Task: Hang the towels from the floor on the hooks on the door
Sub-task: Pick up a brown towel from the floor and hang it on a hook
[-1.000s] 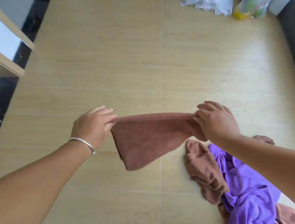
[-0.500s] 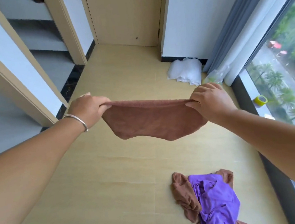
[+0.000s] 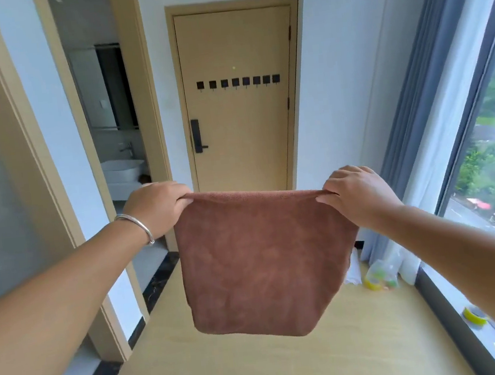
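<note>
While a second ago the gaze pointed at the floor, it now faces the door (image 3: 242,110) — brown towel (image 3: 263,259) hanging flat, top corners pinched by left hand (image 3: 157,208) and right hand (image 3: 359,194). Empty hooks (image 3: 239,82) wait well ahead — carrying comes next.

- One brown towel (image 3: 263,259), spread in the air.
- Two hands: left hand (image 3: 156,208) and right hand (image 3: 359,194), each gripping a top corner.
- Eight black hooks (image 3: 239,82) in one row on one door (image 3: 246,144).
- One silver bracelet (image 3: 139,227).
- One washbasin (image 3: 122,170).
- Two yellow tape rolls (image 3: 473,315), possibly; the far one is blurred.
</note>
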Demonstrator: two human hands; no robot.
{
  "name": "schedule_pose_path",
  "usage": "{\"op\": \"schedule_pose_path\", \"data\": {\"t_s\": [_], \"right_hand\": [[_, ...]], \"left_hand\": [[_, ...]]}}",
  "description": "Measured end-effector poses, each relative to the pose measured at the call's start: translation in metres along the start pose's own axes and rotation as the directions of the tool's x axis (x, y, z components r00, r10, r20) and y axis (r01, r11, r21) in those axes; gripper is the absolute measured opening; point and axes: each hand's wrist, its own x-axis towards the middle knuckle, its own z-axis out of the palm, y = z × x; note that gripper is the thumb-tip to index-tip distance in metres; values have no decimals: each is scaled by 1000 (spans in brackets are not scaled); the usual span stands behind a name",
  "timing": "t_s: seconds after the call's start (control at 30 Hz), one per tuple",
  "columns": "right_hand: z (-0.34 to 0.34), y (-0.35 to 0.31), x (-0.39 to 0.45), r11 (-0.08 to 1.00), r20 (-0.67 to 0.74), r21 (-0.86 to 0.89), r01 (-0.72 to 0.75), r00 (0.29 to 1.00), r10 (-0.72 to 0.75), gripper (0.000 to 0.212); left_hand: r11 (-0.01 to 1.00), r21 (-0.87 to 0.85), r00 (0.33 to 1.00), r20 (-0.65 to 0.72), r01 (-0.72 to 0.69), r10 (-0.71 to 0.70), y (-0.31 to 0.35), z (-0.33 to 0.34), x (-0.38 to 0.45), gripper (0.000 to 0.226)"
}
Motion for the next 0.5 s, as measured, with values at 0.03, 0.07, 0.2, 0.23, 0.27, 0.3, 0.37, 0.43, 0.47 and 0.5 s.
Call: {"op": "schedule_pose_path", "data": {"t_s": [0.03, 0.07, 0.2, 0.23, 0.27, 0.3, 0.37, 0.43, 0.47, 0.5], "right_hand": [[-9, -1, 8, 1000, -13, -4, -1, 1000, 1, 40], [-17, -3, 14, 1000, -23, -7, -5, 1000, 5, 40], [-38, -15, 35, 997, -44, 47, -67, 997, 69, 38], [-40, -19, 38, 993, -51, 72, -89, 994, 92, 37], [-42, -23, 42, 989, -59, 99, -110, 991, 116, 35], [-43, -26, 45, 983, -65, 126, -132, 988, 141, 34], [-46, -31, 51, 972, -74, 168, -165, 981, 179, 34], [-46, -32, 57, 970, -88, 171, -175, 977, 192, 34], [-47, -32, 61, 970, -94, 167, -176, 977, 193, 35], [-48, -33, 65, 970, -99, 168, -176, 976, 195, 35]], "left_hand": [[1000, -1, 1000, -15, 6, -6, -3, -10, 3, 26], [1000, -5, 999, -30, 12, -12, -5, -18, 5, 25], [998, -31, 990, -130, 52, -56, -9, -38, 10, 17], [997, -35, 985, -157, 69, -73, -9, -40, 11, 16], [996, -35, 980, -178, 85, -90, -9, -42, 12, 15], [995, -31, 976, -191, 99, -103, -10, -43, 14, 15], [994, -7, 972, -209, 107, -106, -13, -46, 18, 16], [995, 20, 971, -221, 98, -91, -18, -50, 24, 17], [995, 27, 970, -229, 93, -85, -21, -52, 27, 16], [996, 31, 969, -236, 87, -77, -24, -54, 30, 16]]}}
